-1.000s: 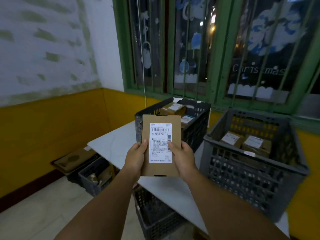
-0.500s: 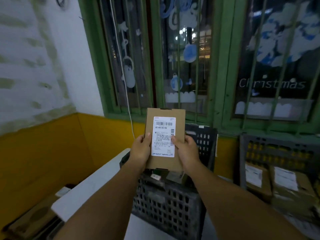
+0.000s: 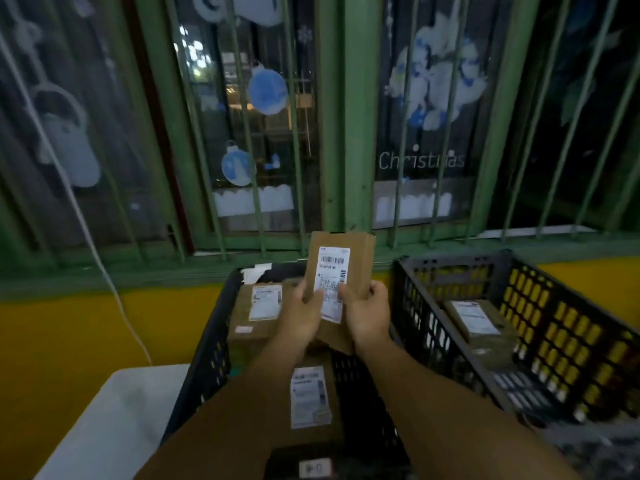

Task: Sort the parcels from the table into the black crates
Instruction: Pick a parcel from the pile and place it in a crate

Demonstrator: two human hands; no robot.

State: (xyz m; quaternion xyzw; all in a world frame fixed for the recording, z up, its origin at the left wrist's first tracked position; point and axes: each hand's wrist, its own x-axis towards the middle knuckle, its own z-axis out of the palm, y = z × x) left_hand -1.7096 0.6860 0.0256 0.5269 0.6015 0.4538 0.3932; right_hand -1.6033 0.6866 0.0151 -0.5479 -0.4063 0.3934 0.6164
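Brown cardboard makes up the parcel [image 3: 341,282], a flat box held nearly upright over the left black crate [image 3: 207,362], its white shipping label [image 3: 331,282] with a barcode turned toward the camera. The left hand [image 3: 304,313] grips its lower left edge, thumb curled onto the front beside the label, while the right hand [image 3: 367,311] grips the lower right, thumb pressed on the label's edge and fingers wrapped behind (so each grip is closed round the parcel, none of it loose). Both bare forearms reach in from the bottom of the view.

Beneath the hands, inside the left black crate, lie other labelled boxes: one box [image 3: 258,313] toward the far left corner and another box [image 3: 311,400] nearer the camera, partly hidden by the left forearm. A scrap of pale tape [image 3: 254,271] sticks to the crate's far rim. Just to the right stands the right black crate [image 3: 519,341], tilted in the view, with a labelled box [image 3: 479,322] inside. A white tabletop [image 3: 114,417] shows at lower left, beside the left crate. Behind runs a yellow wall [image 3: 69,327] under a green barred window [image 3: 346,133] with blue and white decorations and the word "Christmas".
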